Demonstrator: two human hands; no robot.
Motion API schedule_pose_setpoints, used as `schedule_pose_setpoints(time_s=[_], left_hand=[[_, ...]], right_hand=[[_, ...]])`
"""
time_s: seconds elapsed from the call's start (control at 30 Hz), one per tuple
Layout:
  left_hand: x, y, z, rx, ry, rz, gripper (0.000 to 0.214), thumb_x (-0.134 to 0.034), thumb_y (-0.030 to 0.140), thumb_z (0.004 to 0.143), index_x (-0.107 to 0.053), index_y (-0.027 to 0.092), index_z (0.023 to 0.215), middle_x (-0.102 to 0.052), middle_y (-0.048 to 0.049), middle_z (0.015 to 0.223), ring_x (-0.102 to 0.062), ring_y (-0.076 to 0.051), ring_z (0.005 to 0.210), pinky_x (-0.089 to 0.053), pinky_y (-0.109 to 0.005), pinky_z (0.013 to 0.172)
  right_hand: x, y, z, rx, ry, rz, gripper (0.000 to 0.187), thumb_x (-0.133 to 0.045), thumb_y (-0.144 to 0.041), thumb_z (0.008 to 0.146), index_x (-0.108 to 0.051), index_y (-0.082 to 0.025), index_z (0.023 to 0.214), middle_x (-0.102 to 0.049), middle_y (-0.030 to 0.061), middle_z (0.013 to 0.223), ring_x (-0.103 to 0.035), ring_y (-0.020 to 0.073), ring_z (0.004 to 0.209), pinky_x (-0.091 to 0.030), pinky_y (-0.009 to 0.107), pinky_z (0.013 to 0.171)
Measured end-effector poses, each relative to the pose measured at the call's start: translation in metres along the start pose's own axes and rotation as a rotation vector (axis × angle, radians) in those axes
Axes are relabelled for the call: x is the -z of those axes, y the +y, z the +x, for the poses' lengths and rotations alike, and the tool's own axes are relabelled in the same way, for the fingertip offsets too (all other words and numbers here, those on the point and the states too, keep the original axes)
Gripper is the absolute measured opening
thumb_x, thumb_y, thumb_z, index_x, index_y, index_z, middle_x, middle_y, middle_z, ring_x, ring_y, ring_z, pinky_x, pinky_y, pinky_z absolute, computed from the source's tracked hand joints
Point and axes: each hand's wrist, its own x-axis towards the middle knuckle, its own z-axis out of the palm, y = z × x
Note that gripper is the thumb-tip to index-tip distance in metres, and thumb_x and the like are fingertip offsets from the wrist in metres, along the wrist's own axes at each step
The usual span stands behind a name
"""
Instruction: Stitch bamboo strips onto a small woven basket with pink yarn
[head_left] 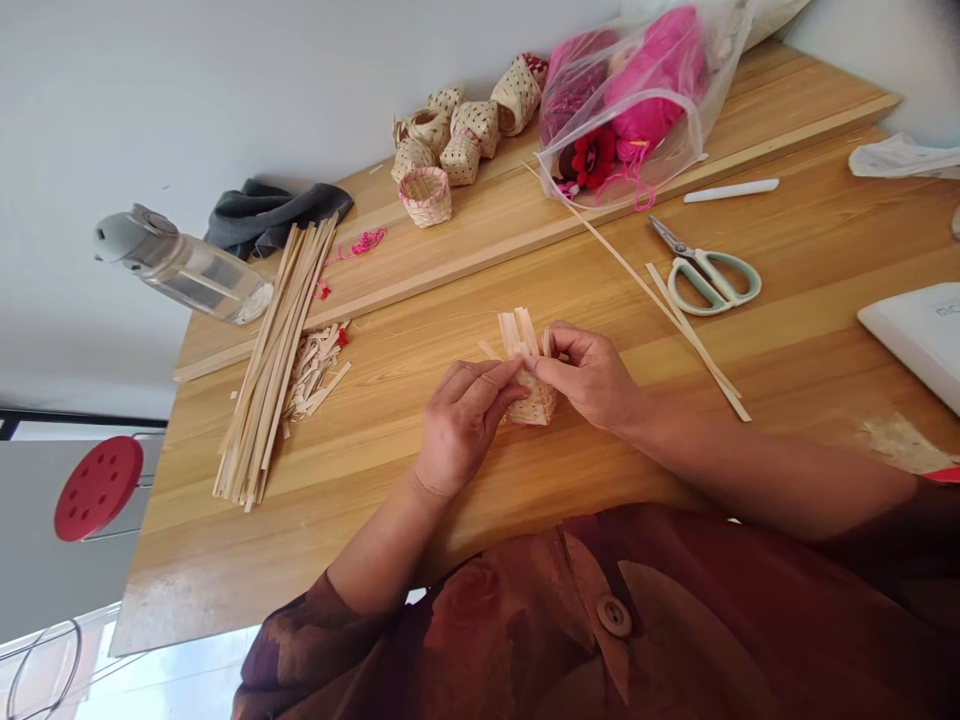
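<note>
A small woven basket (pixel 534 405) of pale flat strips is between my two hands, low over the wooden table. Several loose strip ends (pixel 516 325) stand up from its far edge. My left hand (pixel 466 415) pinches the basket's upper edge from the left, thumb and fingers together. From the right, my right hand (pixel 589 375) has thumb and forefinger closed on the edge beside the upright strips. The fingers hide part of the weave, so I cannot make out which strip each hand grips.
Scissors (pixel 712 280) and two long loose strips (pixel 694 340) lie to the right. On the left are a strip bundle (pixel 274 370), offcuts (pixel 319 370) and a water bottle (pixel 191 265). Finished woven pieces (pixel 472 130) and a bag of pink yarn (pixel 645 100) stand at the back.
</note>
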Motion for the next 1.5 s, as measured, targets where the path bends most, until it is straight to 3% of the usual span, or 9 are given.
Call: schedule_pose_setpoints(time_s=[0.27, 0.67, 0.77, 0.83, 0.93, 1.1, 1.5], left_hand=[[0.0, 0.005, 0.001, -0.02, -0.059, 0.112, 0.027, -0.064, 0.022, 0.095, -0.066, 0.017, 0.122, -0.073, -0.0086, 0.107, -0.065, -0.018, 0.092, -0.056, -0.032, 0.085], [0.002, 0.003, -0.008, -0.035, -0.126, 0.109, 0.05, -0.058, 0.012, 0.096, -0.054, 0.028, 0.144, -0.068, -0.0068, 0.117, -0.06, -0.018, 0.1, -0.053, -0.031, 0.093], [0.003, 0.003, -0.007, -0.051, -0.118, 0.1, 0.051, -0.057, 0.013, 0.097, -0.051, 0.028, 0.146, -0.068, -0.0068, 0.117, -0.061, -0.018, 0.101, -0.053, -0.032, 0.094], [0.003, 0.0, -0.005, -0.066, -0.109, 0.073, 0.051, -0.057, 0.013, 0.097, -0.052, 0.028, 0.146, -0.07, -0.0062, 0.118, -0.063, -0.018, 0.102, -0.054, -0.032, 0.094], [0.003, -0.005, -0.003, -0.097, -0.1, 0.028, 0.05, -0.061, 0.014, 0.096, -0.054, 0.028, 0.143, -0.072, -0.0051, 0.117, -0.065, -0.017, 0.102, -0.055, -0.031, 0.093], [0.003, -0.011, -0.001, -0.157, -0.05, -0.002, 0.049, -0.067, 0.014, 0.092, -0.058, 0.027, 0.138, -0.074, -0.0039, 0.111, -0.066, -0.015, 0.097, -0.056, -0.028, 0.088], [0.002, -0.013, -0.003, -0.155, -0.08, 0.003, 0.043, -0.064, 0.013, 0.093, -0.062, 0.028, 0.133, -0.072, -0.0056, 0.115, -0.064, -0.017, 0.101, -0.055, -0.031, 0.09]], right_hand=[[-0.008, 0.004, -0.004, -0.002, 0.077, 0.052, 0.035, -0.065, -0.031, 0.081, -0.039, -0.021, 0.06, -0.038, -0.0025, 0.065, -0.036, 0.0125, 0.065, -0.03, 0.028, 0.056], [-0.004, -0.002, -0.005, 0.053, 0.075, -0.046, 0.029, -0.062, -0.023, 0.078, -0.041, -0.021, 0.058, -0.042, -0.0013, 0.066, -0.04, 0.0134, 0.065, -0.034, 0.03, 0.06], [-0.001, -0.002, -0.002, 0.003, 0.003, -0.005, 0.018, -0.061, -0.022, 0.077, -0.051, -0.021, 0.062, -0.047, -0.0014, 0.066, -0.042, 0.0132, 0.065, -0.036, 0.03, 0.061], [0.0, -0.001, 0.0, -0.016, -0.017, 0.044, 0.004, -0.063, -0.024, 0.077, -0.063, -0.02, 0.075, -0.049, -0.0026, 0.067, -0.043, 0.0125, 0.063, -0.036, 0.029, 0.06], [0.0, 0.001, 0.0, 0.019, 0.013, 0.082, 0.016, -0.068, -0.027, 0.077, -0.073, -0.022, 0.091, -0.053, -0.0033, 0.068, -0.045, 0.0122, 0.063, -0.038, 0.029, 0.062], [-0.003, -0.001, 0.0, 0.021, 0.064, 0.096, 0.01, -0.068, -0.03, 0.08, -0.073, -0.022, 0.079, -0.067, 0.0017, 0.077, -0.057, 0.0165, 0.074, -0.044, 0.032, 0.07], [-0.002, -0.005, 0.002, -0.107, 0.043, 0.123, 0.012, -0.064, -0.03, 0.078, -0.064, -0.019, 0.076, -0.06, -0.0008, 0.069, -0.05, 0.0124, 0.064, -0.04, 0.027, 0.061]])
